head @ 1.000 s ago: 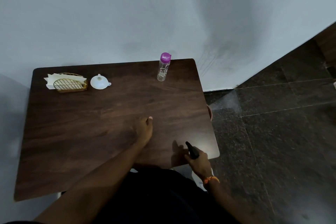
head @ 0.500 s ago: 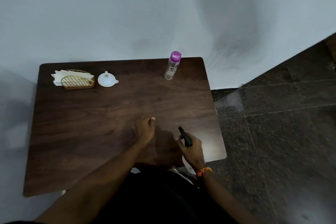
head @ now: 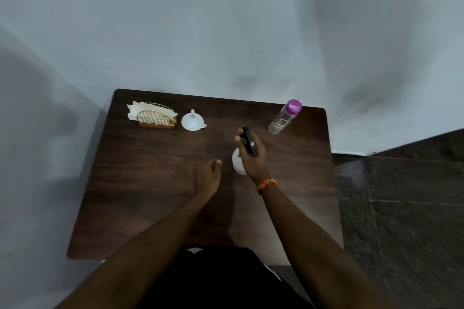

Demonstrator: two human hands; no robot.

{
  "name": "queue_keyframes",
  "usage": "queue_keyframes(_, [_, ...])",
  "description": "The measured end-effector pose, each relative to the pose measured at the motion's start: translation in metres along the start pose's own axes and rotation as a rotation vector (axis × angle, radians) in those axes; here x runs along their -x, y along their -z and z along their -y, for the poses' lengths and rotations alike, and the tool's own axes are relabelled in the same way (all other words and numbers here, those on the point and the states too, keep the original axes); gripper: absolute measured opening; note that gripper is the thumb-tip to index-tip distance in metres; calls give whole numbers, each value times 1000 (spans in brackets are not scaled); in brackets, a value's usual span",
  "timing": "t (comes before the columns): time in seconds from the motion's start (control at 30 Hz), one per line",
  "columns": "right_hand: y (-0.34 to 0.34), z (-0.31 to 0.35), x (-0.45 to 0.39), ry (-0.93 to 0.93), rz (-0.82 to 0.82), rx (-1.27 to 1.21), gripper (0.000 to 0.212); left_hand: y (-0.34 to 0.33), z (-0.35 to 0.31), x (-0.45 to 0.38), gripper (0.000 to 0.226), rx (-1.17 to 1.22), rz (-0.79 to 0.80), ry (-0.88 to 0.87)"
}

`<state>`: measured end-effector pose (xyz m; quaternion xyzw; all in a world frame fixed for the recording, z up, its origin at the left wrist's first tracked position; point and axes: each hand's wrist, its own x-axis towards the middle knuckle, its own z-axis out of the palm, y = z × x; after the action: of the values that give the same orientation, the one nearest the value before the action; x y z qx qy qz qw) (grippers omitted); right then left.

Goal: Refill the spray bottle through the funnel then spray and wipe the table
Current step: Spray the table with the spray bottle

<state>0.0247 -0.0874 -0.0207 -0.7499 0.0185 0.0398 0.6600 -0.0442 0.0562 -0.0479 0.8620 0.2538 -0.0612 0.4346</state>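
My right hand (head: 253, 158) grips a spray bottle (head: 238, 164) by its black trigger head, over the middle of the dark wooden table (head: 140, 183); the white body shows just below the hand. My left hand (head: 208, 177) rests flat on the table beside it, fingers straight, holding nothing. A white funnel (head: 192, 121) lies at the back of the table. A clear water bottle with a purple cap (head: 285, 118) stands at the back right corner.
A gold wire holder with white napkins (head: 154, 116) stands at the back left, next to the funnel. The grey wall runs right behind the table. Dark tiled floor (head: 401, 208) lies to the right of the table's edge.
My right hand has brought the spray bottle up from the table's near right edge to over the table's middle. The left hand has stayed flat on the table.
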Motion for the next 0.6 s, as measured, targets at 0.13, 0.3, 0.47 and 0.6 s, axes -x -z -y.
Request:
queue_keyframes(0.13, [-27, -1, -53, 0, -74, -15, 29, 9, 7, -27, 22, -31, -64, -74])
queue_keyframes(0.3, [-49, -2, -101, 13, -118, -63, 24, 27, 1, -49, 22, -24, -106, -44])
queue_keyframes(0.47, [-63, -5, -132, -2, -145, -61, 28, 42, 20, -65, 36, 14, -151, -80])
queue_keyframes(0.6, [-71, -13, -141, -4, -176, -47, 29, 50, 36, -76, 25, 7, -192, -55])
